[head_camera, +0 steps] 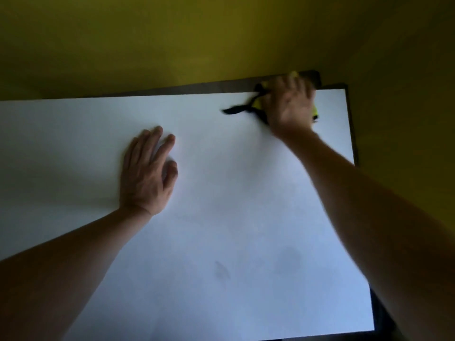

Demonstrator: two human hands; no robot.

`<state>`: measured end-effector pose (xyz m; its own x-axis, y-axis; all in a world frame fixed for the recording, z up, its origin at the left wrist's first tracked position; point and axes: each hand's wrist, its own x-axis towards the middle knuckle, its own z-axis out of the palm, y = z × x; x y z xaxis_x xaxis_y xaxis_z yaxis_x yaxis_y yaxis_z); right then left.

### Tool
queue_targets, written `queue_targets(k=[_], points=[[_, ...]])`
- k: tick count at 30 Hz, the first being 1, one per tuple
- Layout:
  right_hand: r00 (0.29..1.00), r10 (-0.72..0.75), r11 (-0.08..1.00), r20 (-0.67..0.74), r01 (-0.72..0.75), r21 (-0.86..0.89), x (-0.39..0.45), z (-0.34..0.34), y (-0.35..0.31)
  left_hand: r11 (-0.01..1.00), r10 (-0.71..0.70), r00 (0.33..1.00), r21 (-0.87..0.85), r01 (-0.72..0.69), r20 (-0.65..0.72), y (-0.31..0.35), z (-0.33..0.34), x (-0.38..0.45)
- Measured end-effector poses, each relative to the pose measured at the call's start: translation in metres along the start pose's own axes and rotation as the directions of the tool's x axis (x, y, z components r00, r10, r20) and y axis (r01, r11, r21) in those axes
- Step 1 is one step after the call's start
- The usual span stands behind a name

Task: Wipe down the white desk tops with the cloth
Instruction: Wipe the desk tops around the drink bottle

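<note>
Two bare forearms come into the picture from the lower edge, with no sleeve, watch, band or ring showing on either one as far as the wrists and fingers can be made out. The left hand [147,173] is fairly sharp, with tendons and knuckles raised along its back, short plain fingernails and a crease line across the wrist. The right hand [290,107] is blurred, so its nails and finer surface detail cannot be read, though its knuckle ridges and long, smooth forearm show.
</note>
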<state>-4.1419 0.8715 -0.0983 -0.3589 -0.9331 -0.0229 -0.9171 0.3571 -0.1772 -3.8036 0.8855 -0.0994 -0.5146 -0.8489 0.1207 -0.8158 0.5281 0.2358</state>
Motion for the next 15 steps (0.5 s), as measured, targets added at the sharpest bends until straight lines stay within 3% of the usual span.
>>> queue_targets(k=[3, 5, 7, 9, 12, 15], points=[[0.994, 0.109, 0.994, -0.003, -0.109, -0.009, -0.003, -0.015, 0.057, 0.997, -0.068, 0.998, 0.046, 0.068, -0.010, 0.010, 0.002, -0.001], [0.983, 0.181, 0.983, -0.011, -0.181, -0.034, 0.001, -0.013, 0.057, 0.991, -0.119, 0.993, 0.050, 0.120, -0.029, 0.031, 0.004, -0.002], [0.979, 0.205, 0.978, 0.010, -0.205, -0.034, 0.002, -0.007, 0.034, 0.998, -0.064, 0.998, 0.008, 0.065, -0.018, 0.071, 0.012, -0.008], [0.994, 0.104, 0.995, 0.018, -0.104, 0.002, 0.001, 0.000, -0.005, 1.000, 0.015, 0.999, -0.022, -0.015, 0.030, 0.119, 0.023, -0.014], [0.995, -0.094, 0.995, 0.028, 0.093, 0.023, -0.003, 0.010, -0.064, 0.998, -0.056, 0.997, -0.001, 0.056, 0.049, 0.157, 0.035, -0.015], [0.976, -0.215, 0.975, 0.010, 0.215, 0.048, 0.000, 0.010, -0.069, 0.996, -0.073, 0.996, 0.045, 0.071, 0.055, 0.157, 0.037, -0.016]])
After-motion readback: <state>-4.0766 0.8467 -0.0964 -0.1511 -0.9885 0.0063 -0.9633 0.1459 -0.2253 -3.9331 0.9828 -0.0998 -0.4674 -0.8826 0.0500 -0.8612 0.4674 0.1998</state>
